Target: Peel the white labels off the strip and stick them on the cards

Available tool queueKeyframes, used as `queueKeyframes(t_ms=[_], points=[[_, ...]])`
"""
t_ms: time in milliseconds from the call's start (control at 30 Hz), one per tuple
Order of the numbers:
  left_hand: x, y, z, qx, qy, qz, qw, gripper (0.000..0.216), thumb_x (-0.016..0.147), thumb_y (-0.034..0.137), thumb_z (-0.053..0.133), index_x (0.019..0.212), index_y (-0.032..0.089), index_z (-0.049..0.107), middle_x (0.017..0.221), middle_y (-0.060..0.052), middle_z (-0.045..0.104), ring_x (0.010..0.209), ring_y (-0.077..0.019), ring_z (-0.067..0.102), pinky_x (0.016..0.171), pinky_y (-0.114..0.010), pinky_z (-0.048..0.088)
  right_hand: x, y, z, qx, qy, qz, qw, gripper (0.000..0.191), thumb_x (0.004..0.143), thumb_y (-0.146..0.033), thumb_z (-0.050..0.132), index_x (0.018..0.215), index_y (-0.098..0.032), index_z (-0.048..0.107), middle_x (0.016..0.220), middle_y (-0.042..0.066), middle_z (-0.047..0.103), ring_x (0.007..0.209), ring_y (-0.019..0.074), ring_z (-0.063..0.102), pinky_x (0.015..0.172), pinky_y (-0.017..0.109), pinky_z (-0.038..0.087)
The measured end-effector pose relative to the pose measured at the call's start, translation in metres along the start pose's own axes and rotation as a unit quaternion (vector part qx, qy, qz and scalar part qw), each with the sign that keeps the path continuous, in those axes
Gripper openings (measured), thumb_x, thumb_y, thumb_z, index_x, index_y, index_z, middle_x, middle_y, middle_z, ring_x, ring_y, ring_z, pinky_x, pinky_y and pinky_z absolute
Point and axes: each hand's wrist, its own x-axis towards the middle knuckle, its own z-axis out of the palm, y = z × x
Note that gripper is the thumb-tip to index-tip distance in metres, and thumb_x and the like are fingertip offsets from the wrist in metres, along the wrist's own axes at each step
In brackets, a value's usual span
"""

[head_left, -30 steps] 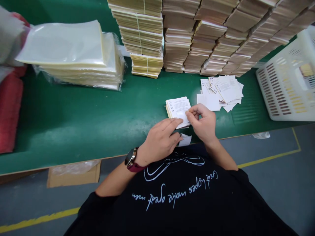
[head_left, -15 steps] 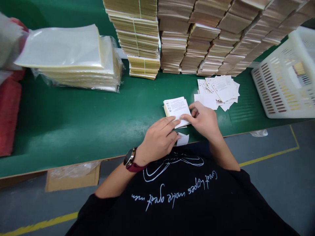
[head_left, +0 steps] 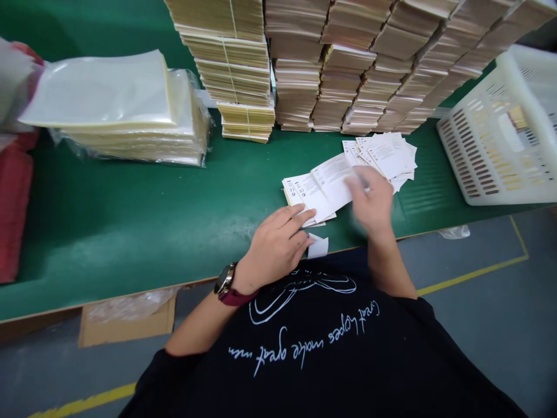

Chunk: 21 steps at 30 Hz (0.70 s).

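my left hand (head_left: pixel 274 247) lies flat, fingers spread, on the printed leaflet (head_left: pixel 311 194), right of centre on the green table (head_left: pixel 130 232); right hand (head_left: pixel 369 203) blurred over it, grip: cannot tell.

The bench mat (head_left: pixel 130 238) is green. On the mat, the leaflets (head_left: pixel 313 188) are white with black text blocks. Behind the leaflets, the stacked card bundles (head_left: pixel 230 58) are tan and cream. At the mat's right end, the plastic basket (head_left: pixel 491 145) is white with rows of slots. At its left end, the cloth (head_left: pixel 15 215) is red. Below its front edge, the T-shirt (head_left: pixel 304 342) is black with white line print, and the floor (head_left: pixel 474 255) is grey with a yellow stripe.
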Motion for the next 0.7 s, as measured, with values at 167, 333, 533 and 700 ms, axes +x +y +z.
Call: queueKeyframes(t_ms=[167, 333, 533, 700], points=[[0.001, 0.001, -0.001, 0.001, 0.005, -0.002, 1.0, 0.021, 0.088, 0.023, 0.06, 0.069, 0.015, 0.061, 0.127, -0.009, 0.064, 0.121, -0.0269, 0.055, 0.098, -0.048, 0.053, 0.03, 0.032, -0.021, -0.082, -0.133, -0.071, 0.985, 0.009, 0.083, -0.022, 0.05, 0.082, -0.021, 0.059, 0.116, 0.008, 0.067, 0.116, 0.0287, 0.053, 0.102, 0.055, 0.037], [0.001, -0.001, 0.0, -0.005, 0.007, -0.001, 1.0, 0.02, 0.088, 0.024, 0.061, 0.07, 0.016, 0.06, 0.128, -0.007, 0.063, 0.121, -0.0268, 0.055, 0.098, -0.048, 0.052, 0.038, 0.038, -0.007, -0.216, -0.176, -0.134, 0.951, 0.017, 0.081, -0.014, 0.047, 0.087, -0.021, 0.061, 0.109, 0.009, 0.067, 0.124, 0.0333, 0.044, 0.11, 0.074, 0.005], [-0.002, -0.001, -0.002, -0.029, 0.02, -0.007, 0.999, 0.023, 0.088, 0.025, 0.062, 0.068, 0.016, 0.057, 0.125, -0.007, 0.064, 0.124, -0.0283, 0.052, 0.097, -0.049, 0.051, 0.0, 0.031, -0.035, -0.157, -0.062, -0.02, 0.985, 0.039, 0.083, -0.028, 0.053, 0.122, -0.02, 0.055, 0.105, 0.01, 0.064, 0.101, 0.0296, 0.056, 0.092, 0.053, 0.045], [0.0, 0.0, -0.009, -0.066, 0.076, -0.009, 0.995, 0.027, 0.089, 0.028, 0.061, 0.065, 0.017, 0.055, 0.112, -0.005, 0.069, 0.119, -0.0243, 0.054, 0.093, -0.045, 0.051, -0.05, 0.043, -0.04, -0.181, -0.054, 0.011, 0.982, 0.06, 0.084, -0.037, 0.057, 0.14, -0.022, 0.042, 0.12, 0.013, 0.062, 0.11, 0.0338, 0.055, 0.094, 0.056, 0.042]])
